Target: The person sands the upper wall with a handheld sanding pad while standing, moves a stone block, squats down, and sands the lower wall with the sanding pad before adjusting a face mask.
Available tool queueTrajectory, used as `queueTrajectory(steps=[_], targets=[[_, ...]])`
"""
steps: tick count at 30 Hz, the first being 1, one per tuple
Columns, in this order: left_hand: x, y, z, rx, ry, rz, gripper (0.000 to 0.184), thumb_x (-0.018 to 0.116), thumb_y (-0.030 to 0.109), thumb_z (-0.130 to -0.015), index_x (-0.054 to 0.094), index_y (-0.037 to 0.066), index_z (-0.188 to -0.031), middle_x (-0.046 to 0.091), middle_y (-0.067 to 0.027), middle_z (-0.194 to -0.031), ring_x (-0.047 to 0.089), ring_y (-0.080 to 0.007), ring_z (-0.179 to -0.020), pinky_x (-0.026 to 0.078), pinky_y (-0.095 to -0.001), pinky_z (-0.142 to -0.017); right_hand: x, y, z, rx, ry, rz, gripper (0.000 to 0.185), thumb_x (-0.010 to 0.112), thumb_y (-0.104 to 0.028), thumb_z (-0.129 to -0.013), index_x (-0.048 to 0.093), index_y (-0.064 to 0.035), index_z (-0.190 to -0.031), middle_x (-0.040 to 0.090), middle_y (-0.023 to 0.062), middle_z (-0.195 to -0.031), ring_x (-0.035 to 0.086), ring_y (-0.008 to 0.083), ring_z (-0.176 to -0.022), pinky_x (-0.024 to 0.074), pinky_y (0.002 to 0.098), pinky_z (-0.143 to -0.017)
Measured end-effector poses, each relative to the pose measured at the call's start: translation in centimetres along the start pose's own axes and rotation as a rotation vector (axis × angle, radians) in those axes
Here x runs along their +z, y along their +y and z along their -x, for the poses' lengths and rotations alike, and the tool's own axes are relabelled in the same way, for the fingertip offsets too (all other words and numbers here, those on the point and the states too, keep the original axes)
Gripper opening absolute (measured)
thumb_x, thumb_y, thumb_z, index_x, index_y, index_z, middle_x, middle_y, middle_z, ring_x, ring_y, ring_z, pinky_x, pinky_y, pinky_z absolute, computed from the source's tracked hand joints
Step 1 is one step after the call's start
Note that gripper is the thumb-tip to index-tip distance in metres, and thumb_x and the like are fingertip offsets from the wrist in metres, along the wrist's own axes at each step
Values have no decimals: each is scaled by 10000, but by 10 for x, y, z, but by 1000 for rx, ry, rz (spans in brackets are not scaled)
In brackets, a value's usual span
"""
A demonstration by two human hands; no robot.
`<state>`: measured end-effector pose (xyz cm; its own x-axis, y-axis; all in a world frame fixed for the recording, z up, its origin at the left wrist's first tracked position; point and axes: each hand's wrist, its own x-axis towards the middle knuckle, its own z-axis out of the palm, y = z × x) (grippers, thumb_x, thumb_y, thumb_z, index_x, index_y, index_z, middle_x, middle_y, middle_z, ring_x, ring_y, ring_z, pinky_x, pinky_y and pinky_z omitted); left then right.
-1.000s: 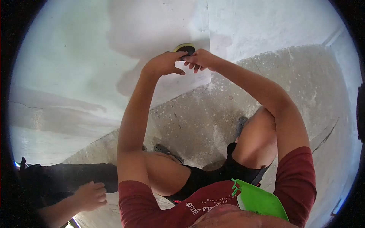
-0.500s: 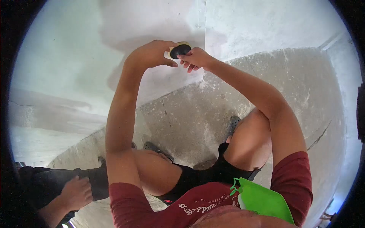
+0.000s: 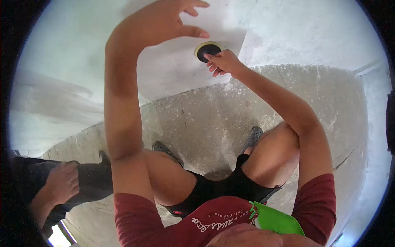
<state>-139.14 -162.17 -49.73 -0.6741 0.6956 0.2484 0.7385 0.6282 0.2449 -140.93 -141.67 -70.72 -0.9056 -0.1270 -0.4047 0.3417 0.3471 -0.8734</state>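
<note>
A round black pad with a yellow rim is against the pale wall. My right hand pinches its near right side, the thumb over the black face and the other fingers curled below. Up and to the left of the pad, my left hand is raised in front of the wall, thumb and fingers spread, holding nothing and apart from the pad.
Rough concrete floor meets the wall below the pad. My bent knees and grey clogs are beneath my arms. At the lower left are another person's hand and dark-clothed leg. A green cloth hangs at my chest.
My left hand has come away from beside the pad, moving up and opening wide. My right hand still holds the pad, now slightly further right in view. The other person's hand has shifted left.
</note>
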Motion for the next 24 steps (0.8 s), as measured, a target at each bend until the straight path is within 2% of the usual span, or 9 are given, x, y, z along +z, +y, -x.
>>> queueTrajectory(steps=[1, 3, 6, 9, 12, 15, 21, 23, 24], targets=[[-8, 7, 4, 23, 26, 23, 685, 757, 441, -767, 522, 142, -1336, 636, -134, -1176, 626, -208, -845, 527, -333, -769, 6, -7, 9, -10, -31, -29, 369, 654, -409, -885, 652, -45, -829, 692, 70, -729, 673, 172, -536, 463, 246, -442], [-37, 26, 8, -255, -191, 123, 546, 719, 381, -821, 568, 72, -1245, 637, -152, -1155, 654, -280, -927, 524, -359, -794, 16, -6, 7, -17, -69, -56, 364, 655, -403, -885, 650, -41, -847, 697, 74, -740, 677, 174, -545, 465, 246, -446], [-48, 20, 11, -256, -248, 94, 831, 724, 526, -781, 435, 38, -1388, 566, -214, -1280, 636, -290, -1030, 520, -363, -862, 18, 32, -18, -42, -14, -44, 371, 651, -395, -888, 639, -24, -887, 702, 75, -772, 688, 180, -574, 478, 260, -454], [-68, 29, 25, -184, -225, 143, 810, 726, 527, -777, 461, 40, -1367, 582, -216, -1251, 647, -292, -996, 526, -365, -847, 25, 58, -37, 57, -17, -13, 386, 654, -395, -886, 625, -11, -912, 699, 75, -794, 695, 187, -595, 490, 277, -460], [-73, 42, 35, -278, -213, 222, 818, 730, 541, -766, 469, 43, -1361, 585, -207, -1250, 655, -294, -969, 532, -368, -837, 34, 63, -41, 159, -1, -92, 373, 668, -381, -878, 617, -13, -910, 694, 82, -806, 698, 191, -605, 494, 279, -463], [-70, 48, 40, -238, -117, 28, 818, 737, 540, -759, 475, 45, -1356, 591, -199, -1242, 661, -292, -947, 537, -370, -827, 32, 69, -54, 216, -51, -128, 394, 649, -458, -872, 638, -65, -889, 700, 58, -868, 702, 179, -671, 496, 284, -531], [-57, -15, 36, -293, -112, 111, 738, 751, 497, -765, 529, 50, -1308, 608, -183, -1223, 657, -246, -958, 537, -354, -817, 46, 35, -38, 66, -147, -63, 463, 631, -547, -851, 638, -85, -889, 698, 54, -884, 703, 176, -704, 500, 307, -548], [-48, -19, 39, -16, 44, 76, 695, 755, 462, -765, 528, 124, -1328, 636, -134, -1177, 637, -214, -851, 526, -332, -757, 45, 50, -47, 109, -156, 6, 468, 638, -550, -844, 638, -83, -878, 696, 58, -877, 701, 178, -691, 499, 299, -538], [-48, -21, 38, -25, 52, 40, 695, 755, 462, -765, 528, 124, -1328, 636, -134, -1177, 637, -214, -851, 526, -332, -757, 45, 62, -54, 130, -129, 32, 455, 637, -536, -851, 637, -81, -877, 696, 59, -875, 700, 178, -686, 498, 294, -532]])
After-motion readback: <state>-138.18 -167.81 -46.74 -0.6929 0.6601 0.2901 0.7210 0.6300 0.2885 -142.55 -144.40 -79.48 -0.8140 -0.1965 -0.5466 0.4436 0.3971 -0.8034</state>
